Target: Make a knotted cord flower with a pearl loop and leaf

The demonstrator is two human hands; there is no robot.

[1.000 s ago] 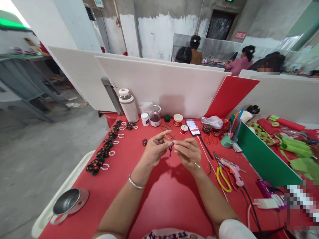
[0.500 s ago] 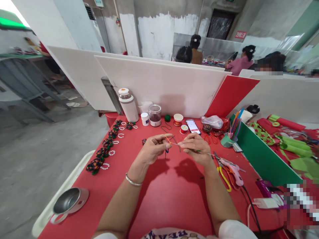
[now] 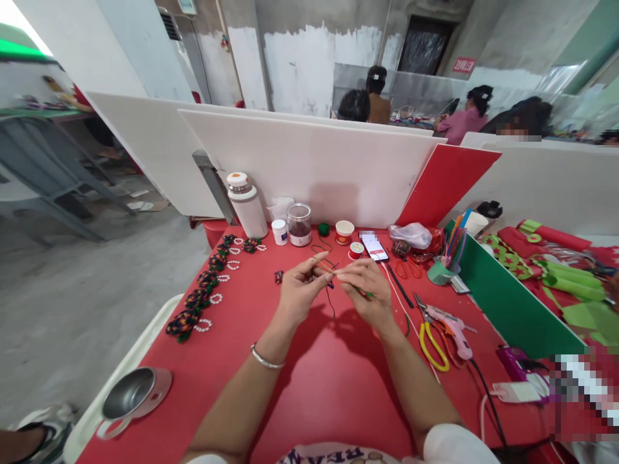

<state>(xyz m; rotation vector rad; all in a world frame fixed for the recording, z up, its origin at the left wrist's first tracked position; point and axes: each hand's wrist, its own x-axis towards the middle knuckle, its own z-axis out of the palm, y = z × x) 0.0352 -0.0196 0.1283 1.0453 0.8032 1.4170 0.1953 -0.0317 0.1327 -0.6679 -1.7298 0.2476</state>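
My left hand (image 3: 300,287) is closed, pinching a strand of orange and dark yarn (image 3: 323,263) stretched between its fingers. A dark tail of the yarn hangs below it towards the table. Close on its right, my right hand (image 3: 365,290) is closed around a thin crochet hook (image 3: 369,294) with a green part showing under the fingers. The hook's tip is at the left fingertips, too small to make out clearly. The fingertips of both hands nearly touch over the red table (image 3: 319,386). A small multicoloured yarn piece (image 3: 279,276) lies beside my left hand.
Yarn bundles with white bead loops (image 3: 197,299) line the left, near a metal mug (image 3: 135,393). A flask (image 3: 247,206), jar (image 3: 299,225), thread spool (image 3: 356,251) and phone (image 3: 374,246) stand behind. Yellow-handled pliers (image 3: 432,348) and a glue gun (image 3: 452,328) lie right.
Both hands have drawn closer together, the right moving left and its hook tip reaching the left fingertips. A dark stick and pale cord now show right of my hand; a shoe appears lower left.
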